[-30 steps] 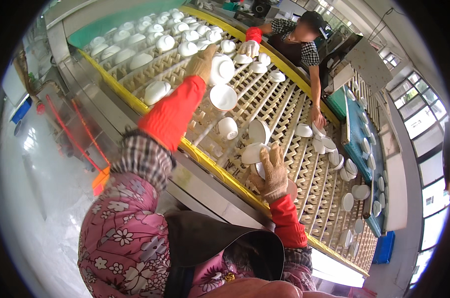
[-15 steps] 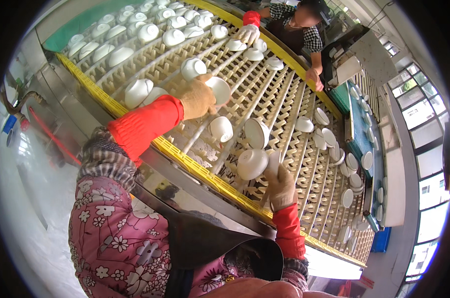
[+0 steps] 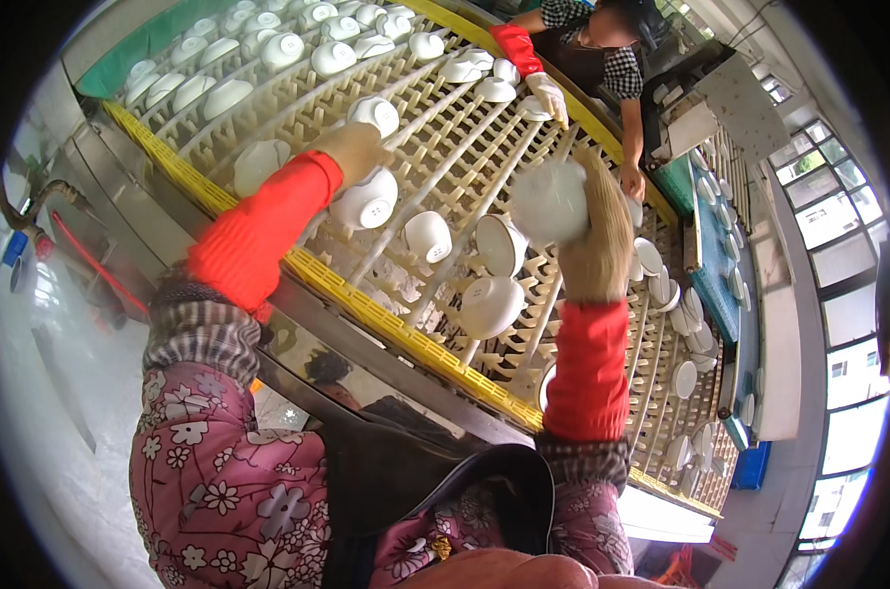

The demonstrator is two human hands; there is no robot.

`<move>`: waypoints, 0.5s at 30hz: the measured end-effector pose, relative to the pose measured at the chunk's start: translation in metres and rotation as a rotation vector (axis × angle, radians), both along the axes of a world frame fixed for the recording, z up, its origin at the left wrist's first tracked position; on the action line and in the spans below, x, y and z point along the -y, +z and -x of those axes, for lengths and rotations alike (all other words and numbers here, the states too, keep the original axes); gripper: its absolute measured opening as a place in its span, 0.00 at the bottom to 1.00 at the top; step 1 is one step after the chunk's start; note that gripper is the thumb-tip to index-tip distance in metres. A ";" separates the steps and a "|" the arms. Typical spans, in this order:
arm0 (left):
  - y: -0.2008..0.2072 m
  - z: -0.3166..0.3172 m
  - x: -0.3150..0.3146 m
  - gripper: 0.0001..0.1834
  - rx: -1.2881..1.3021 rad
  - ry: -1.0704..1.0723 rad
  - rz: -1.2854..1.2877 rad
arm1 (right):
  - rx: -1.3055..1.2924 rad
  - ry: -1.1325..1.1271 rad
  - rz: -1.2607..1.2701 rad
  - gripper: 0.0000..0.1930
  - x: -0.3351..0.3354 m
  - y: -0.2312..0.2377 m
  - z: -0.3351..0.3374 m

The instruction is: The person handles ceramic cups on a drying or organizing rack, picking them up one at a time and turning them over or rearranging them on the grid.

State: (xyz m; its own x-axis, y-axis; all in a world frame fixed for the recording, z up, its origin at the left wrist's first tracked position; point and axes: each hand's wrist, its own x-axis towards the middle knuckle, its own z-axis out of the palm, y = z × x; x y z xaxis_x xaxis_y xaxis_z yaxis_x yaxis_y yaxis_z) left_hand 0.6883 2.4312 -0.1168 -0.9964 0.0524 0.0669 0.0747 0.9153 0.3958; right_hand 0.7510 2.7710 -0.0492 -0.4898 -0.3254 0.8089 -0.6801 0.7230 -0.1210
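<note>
My right hand (image 3: 602,231), in a tan work glove with a red cuff, grips a white bowl (image 3: 549,201) held up over the conveyor of cream-coloured prongs (image 3: 523,358). Both are smeared by motion. My left hand (image 3: 354,153), gloved alike, reaches over the conveyor's left part between two white bowls, one beyond it (image 3: 373,115) and one just below it (image 3: 368,201). Its fingers are blurred and partly hidden, so any grip is unclear. Between my hands sit a small tilted bowl (image 3: 428,237), a bowl on its side (image 3: 501,245) and another bowl (image 3: 492,307).
Yellow guard strips (image 3: 366,299) edge the conveyor. Many white bowls (image 3: 283,51) lie at the far left, and several more (image 3: 695,309) at the right. Across from me a co-worker's gloved hand (image 3: 546,95) touches a bowl. A blue-green belt (image 3: 712,294) carries bowls beyond.
My right hand has risen away from the near edge with a bowl. My left hand has drawn back leftward, and a bowl now sits just below it. The co-worker's gloved hand has moved right.
</note>
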 end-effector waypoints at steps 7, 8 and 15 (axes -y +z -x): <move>0.028 -0.028 -0.015 0.26 -0.223 -0.035 0.211 | 0.614 0.000 0.114 0.42 0.035 -0.080 0.055; 0.031 -0.031 -0.022 0.28 -0.174 -0.081 0.180 | 0.698 -0.069 -0.015 0.36 0.033 -0.081 0.042; 0.012 -0.029 -0.037 0.26 -0.272 -0.339 0.474 | 0.638 -0.137 0.080 0.27 0.009 -0.094 0.029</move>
